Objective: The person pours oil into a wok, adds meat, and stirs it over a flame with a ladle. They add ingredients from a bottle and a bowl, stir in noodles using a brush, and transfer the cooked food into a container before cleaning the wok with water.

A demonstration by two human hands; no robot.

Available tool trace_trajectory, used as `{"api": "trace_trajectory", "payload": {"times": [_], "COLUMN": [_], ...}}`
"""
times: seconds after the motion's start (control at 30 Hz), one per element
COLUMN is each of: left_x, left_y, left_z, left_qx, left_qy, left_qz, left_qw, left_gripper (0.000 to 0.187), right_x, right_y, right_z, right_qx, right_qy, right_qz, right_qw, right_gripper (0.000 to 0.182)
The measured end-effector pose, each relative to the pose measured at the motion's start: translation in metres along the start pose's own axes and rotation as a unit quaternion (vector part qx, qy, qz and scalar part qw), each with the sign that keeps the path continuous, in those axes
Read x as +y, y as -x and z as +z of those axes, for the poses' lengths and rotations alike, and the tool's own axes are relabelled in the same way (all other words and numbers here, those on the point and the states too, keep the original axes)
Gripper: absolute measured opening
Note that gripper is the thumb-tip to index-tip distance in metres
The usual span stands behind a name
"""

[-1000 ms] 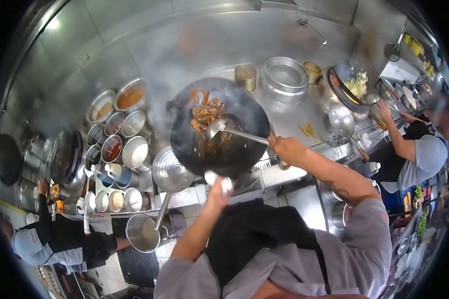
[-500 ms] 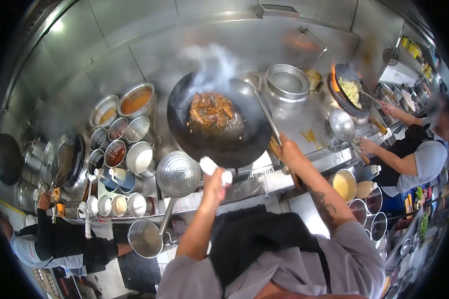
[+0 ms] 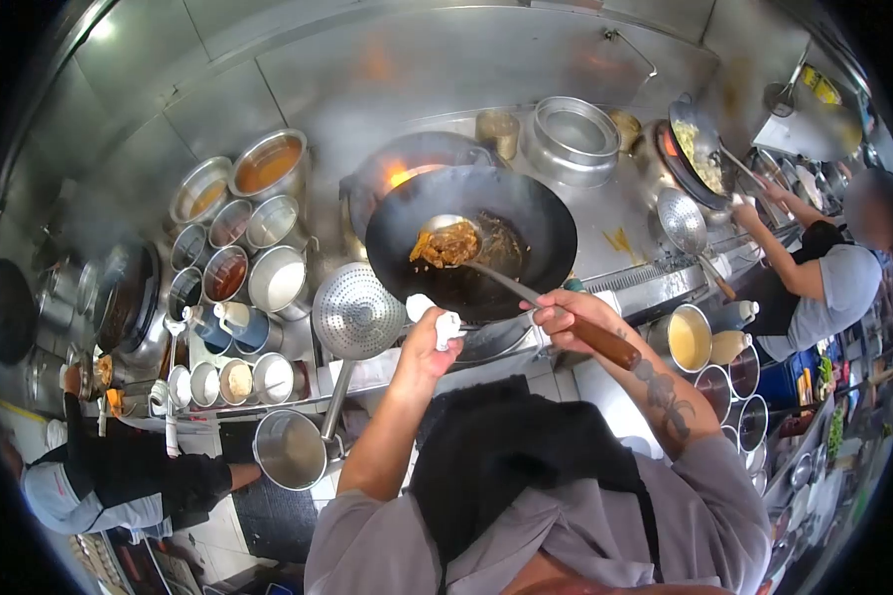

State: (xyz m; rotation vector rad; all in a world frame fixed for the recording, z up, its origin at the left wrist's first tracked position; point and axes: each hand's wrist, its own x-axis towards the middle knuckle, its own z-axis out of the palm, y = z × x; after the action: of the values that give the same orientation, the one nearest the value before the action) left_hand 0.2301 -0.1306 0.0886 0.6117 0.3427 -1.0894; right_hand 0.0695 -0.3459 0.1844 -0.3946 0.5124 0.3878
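My left hand (image 3: pixel 425 347) is closed around a folded white cloth (image 3: pixel 448 327) at the near-left rim of a large black wok (image 3: pixel 541 228). Whether the cloth wraps a handle or the rim itself is hidden. My right hand (image 3: pixel 562 317) grips a long ladle (image 3: pixel 606 343) with a wooden end, its metal shaft reaching down into the wok. At its bowl lies a clump of brown, saucy food (image 3: pixel 446 245), and dark sauce coats the wok around it. The wok sits forward of a burner (image 3: pixel 397 178) with flame showing.
A perforated strainer (image 3: pixel 357 312) lies left of the wok, beside several metal pots of sauces and seasonings. A steel pot (image 3: pixel 573 139) stands behind, to the right. One co-worker (image 3: pixel 833 288) handles another wok at right; another person (image 3: pixel 119 481) stands at left.
The wok has come toward me and right, uncovering the flame. The ladle has swung from the wok's right side down into the food, which is now gathered at its bowl. Smoke has thinned.
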Motion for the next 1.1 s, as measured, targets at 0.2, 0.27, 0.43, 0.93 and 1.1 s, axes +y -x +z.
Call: {"api": "trace_trajectory", "payload": {"times": [0.2,0.27,0.43,0.93,1.1], "left_x": [0.01,0.013,0.017,0.021,0.021], "left_y": [0.006,0.001,-0.005,-0.043,-0.107], "left_z": [-0.005,-0.009,-0.014,-0.038,-0.026], "left_qx": [0.0,-0.015,-0.013,0.0,0.032], "left_qy": [-0.026,-0.034,-0.013,-0.001,0.007], "left_qz": [0.013,0.009,0.018,0.014,0.037], "left_qw": [1.0,0.999,1.0,1.0,0.999], "left_gripper": [0.009,0.008,0.002,0.001,0.005], "right_x": [0.014,0.016,0.017,0.019,0.021], "right_y": [0.013,0.017,0.032,0.022,0.033], "right_z": [0.012,0.014,0.012,0.004,-0.007], "right_qx": [-0.064,-0.07,-0.045,0.095,0.033], "right_qy": [-0.101,-0.088,-0.044,0.078,-0.006], "right_qz": [-0.078,-0.086,-0.119,-0.195,-0.208], "right_qw": [0.99,0.99,0.991,0.973,0.978], "right_gripper": [0.025,0.026,0.027,0.02,0.023]}}
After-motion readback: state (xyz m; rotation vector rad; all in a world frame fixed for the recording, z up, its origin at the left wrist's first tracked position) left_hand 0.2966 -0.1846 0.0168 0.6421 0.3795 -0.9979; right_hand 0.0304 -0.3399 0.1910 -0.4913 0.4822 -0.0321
